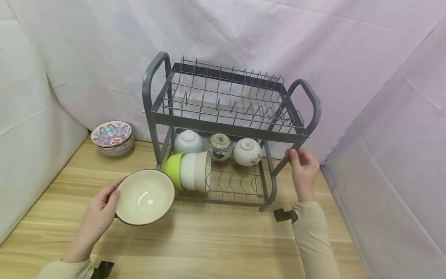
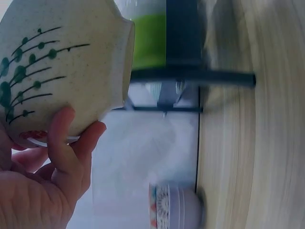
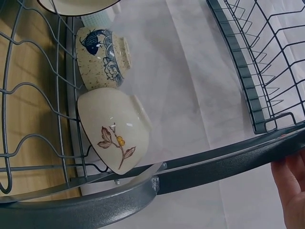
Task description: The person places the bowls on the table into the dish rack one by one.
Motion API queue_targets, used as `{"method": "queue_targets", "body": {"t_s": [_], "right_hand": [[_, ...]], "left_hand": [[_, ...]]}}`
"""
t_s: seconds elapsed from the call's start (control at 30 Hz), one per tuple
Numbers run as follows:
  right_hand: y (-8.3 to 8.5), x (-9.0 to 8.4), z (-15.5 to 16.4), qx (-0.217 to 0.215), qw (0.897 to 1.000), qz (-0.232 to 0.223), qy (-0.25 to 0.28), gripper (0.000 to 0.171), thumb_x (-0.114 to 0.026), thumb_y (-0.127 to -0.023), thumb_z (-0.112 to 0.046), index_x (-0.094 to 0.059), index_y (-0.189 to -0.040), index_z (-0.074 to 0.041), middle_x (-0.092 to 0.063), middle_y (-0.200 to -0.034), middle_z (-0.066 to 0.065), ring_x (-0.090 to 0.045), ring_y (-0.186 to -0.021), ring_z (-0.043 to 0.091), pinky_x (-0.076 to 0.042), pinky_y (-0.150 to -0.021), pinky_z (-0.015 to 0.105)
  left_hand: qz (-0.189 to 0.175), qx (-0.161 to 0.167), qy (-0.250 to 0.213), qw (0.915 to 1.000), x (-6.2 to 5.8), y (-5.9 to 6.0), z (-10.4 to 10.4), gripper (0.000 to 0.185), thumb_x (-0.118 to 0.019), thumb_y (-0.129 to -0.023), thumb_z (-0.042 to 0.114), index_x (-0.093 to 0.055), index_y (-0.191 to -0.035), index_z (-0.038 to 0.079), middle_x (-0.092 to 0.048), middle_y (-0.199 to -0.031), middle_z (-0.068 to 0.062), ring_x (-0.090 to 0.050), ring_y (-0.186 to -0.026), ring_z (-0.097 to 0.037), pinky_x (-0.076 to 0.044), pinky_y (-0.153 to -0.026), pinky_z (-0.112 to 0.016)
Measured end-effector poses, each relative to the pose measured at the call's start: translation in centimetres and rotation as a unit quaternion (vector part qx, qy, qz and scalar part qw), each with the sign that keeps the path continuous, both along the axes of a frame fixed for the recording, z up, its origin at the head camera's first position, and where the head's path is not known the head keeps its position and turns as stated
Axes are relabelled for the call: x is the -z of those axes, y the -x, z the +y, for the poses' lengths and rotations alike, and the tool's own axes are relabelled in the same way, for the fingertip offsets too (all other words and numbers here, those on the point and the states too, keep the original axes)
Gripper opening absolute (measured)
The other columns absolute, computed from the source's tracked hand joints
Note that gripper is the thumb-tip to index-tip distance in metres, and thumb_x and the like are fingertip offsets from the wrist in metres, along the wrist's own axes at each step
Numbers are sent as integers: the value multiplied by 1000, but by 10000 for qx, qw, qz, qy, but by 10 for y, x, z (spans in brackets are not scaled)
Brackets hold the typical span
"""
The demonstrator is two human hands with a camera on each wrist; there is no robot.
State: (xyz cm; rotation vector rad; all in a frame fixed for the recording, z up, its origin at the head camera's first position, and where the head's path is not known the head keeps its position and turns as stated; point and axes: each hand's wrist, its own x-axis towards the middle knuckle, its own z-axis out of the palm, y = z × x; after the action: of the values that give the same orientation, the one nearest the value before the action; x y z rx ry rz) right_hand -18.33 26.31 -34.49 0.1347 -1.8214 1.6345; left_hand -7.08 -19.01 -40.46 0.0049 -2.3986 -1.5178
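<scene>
My left hand point(image 1: 101, 211) grips a cream bowl point(image 1: 145, 196) by its rim, tilted so that its hollow faces me, just in front of the rack's lower left corner. The left wrist view shows that bowl's point(image 2: 57, 67) speckled outside with green sprigs and my fingers point(image 2: 66, 152) under its foot. A grey two-tier wire dish rack point(image 1: 230, 128) stands on the wooden table point(image 1: 216, 240). My right hand point(image 1: 302, 167) holds the rack's right side bar point(image 3: 228, 164). On the lower tier stand a green bowl point(image 1: 173, 167) and white bowls point(image 1: 195, 170) on edge.
Behind those, three bowls lie upside down: a pale blue one point(image 1: 188, 142), a fish-patterned one point(image 3: 102, 57) and a white one with a flower point(image 3: 116, 131). The top tier holds nothing. A stack of patterned bowls point(image 1: 112, 137) sits at the table's back left. White cloth hangs all round.
</scene>
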Motion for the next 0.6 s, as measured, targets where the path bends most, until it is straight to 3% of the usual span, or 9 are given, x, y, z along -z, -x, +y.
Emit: {"method": "queue_targets", "body": {"t_s": [0.1,0.2,0.33,0.47,0.6], "right_hand": [[1,0,0,27,10000,12,-45,15,-63,-83,-4,-62,-84,11,-68,-76,-6,-66,-71,8,-52,-68,19],[1,0,0,-17,10000,37,8,10,-62,-83,-3,-63,-83,7,-68,-76,-5,-66,-72,8,-52,-69,19],[1,0,0,-44,9999,57,116,4,-62,-83,-2,-65,-80,-4,-68,-76,-4,-66,-71,8,-52,-69,20],[1,1,0,41,10000,11,62,7,-62,-83,-2,-65,-79,-7,-68,-76,-5,-66,-71,7,-52,-69,19],[1,1,0,114,9999,-36,-85,8,-62,-83,-3,-64,-82,4,-68,-76,-4,-65,-71,5,-52,-68,18]], "left_hand": [[146,231,55,9996,0,-1,11,32,-39,-94,4,-52,-123,-3,-49,-100,31,-56,-64,2,-49,-45,-21],[246,455,116,9986,-1,-2,22,31,-40,-94,2,-54,-121,-2,-60,-110,7,-55,-73,5,-49,-51,-17],[257,731,161,9969,-2,-3,37,31,-41,-93,1,-54,-121,-2,-58,-116,-22,-53,-87,9,-47,-63,-10],[166,943,143,9953,0,-3,51,30,-42,-93,2,-55,-121,1,-59,-116,-20,-53,-92,8,-48,-68,-12],[107,1165,201,9929,1,-1,64,30,-42,-93,2,-57,-119,3,-61,-113,-16,-57,-92,-2,-52,-68,-20]]}}
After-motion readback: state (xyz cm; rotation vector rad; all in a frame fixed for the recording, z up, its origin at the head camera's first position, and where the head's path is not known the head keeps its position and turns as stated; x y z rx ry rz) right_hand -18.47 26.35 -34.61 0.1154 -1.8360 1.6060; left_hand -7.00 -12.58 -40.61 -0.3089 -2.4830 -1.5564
